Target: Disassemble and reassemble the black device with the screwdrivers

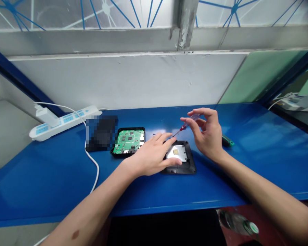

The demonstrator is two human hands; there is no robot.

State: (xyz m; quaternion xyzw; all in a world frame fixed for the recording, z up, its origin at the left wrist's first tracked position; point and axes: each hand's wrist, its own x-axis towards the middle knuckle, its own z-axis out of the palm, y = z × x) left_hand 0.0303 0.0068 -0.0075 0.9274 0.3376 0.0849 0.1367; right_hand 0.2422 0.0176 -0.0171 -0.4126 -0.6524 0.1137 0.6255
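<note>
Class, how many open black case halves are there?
2: one holding the green board, beside the left hand; one with a metal plate, under it. Blurred patch may hide another.

Open room is left on the blue worktop (259, 164) at R and along the front edge. L rear is blocked by a white plastic power strip (66, 121), w/ its white cable (93, 164) trailed fwd. Centre is taken by a black case w/ green circuit board (128, 140) and a black square shell w/ silver plate (191, 165).

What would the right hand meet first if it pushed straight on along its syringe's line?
Probably the fingers of the left hand, just past the right hand's syringe needle; depth is unclear, so it might land on the metal plate instead.
</note>
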